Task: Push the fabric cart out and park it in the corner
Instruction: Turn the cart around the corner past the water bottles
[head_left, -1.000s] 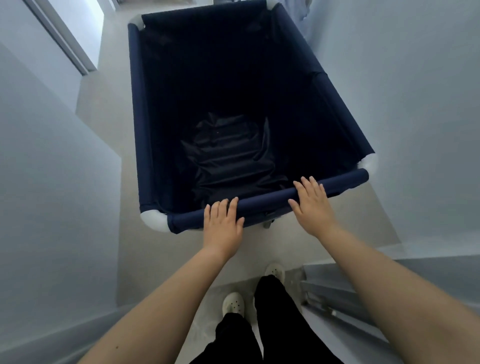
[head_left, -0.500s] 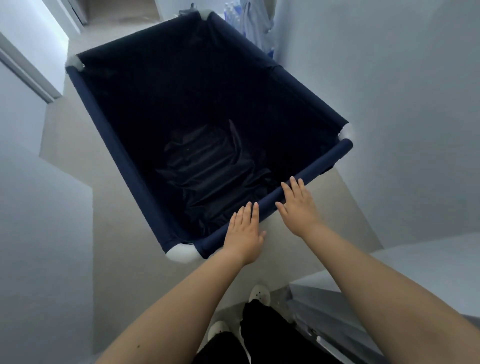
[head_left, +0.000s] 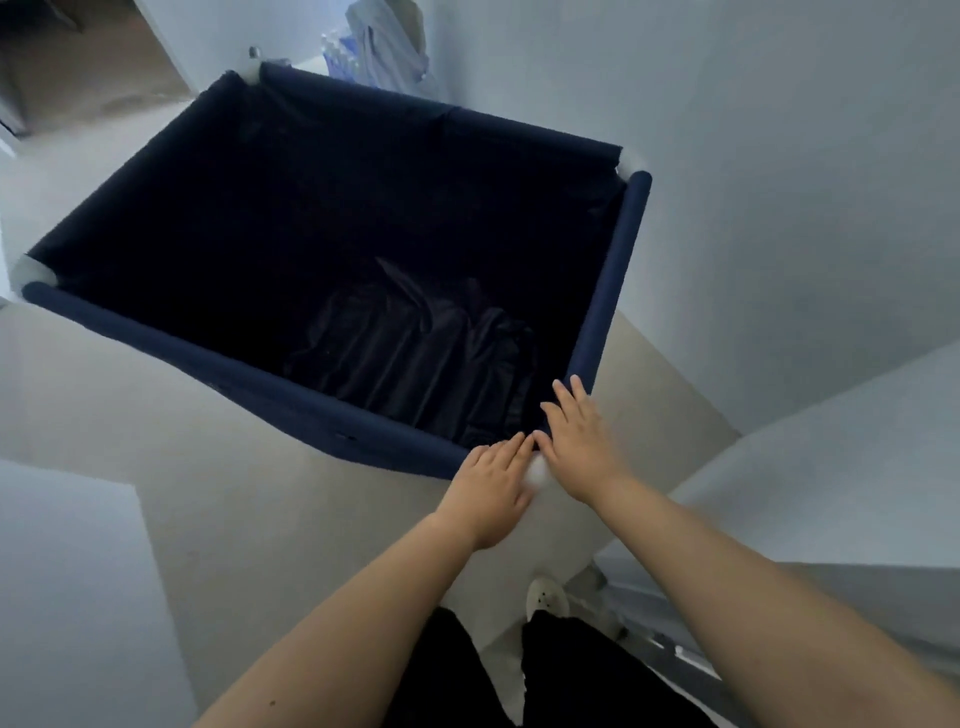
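The navy fabric cart (head_left: 171, 340) with white corner joints fills the middle of the head view, turned so one corner points at me. Dark cloth lies crumpled on its bottom (head_left: 410, 343). My left hand (head_left: 491, 491) lies flat on the long rim beside the near white corner. My right hand (head_left: 579, 441) presses on the short rim at the same corner, fingers spread and laid over the padded bar. Neither hand curls fully round the bar.
A pale wall (head_left: 779, 182) runs close along the cart's right side. Light-coloured bags (head_left: 387, 49) sit beyond the far corner. A wall block (head_left: 67, 597) stands at lower left, and an open doorway (head_left: 78, 57) lies at top left. My feet stand on beige floor.
The cart has swung clockwise, its near end moving right toward the wall. Both hands slid along the rim and now meet at the near corner.
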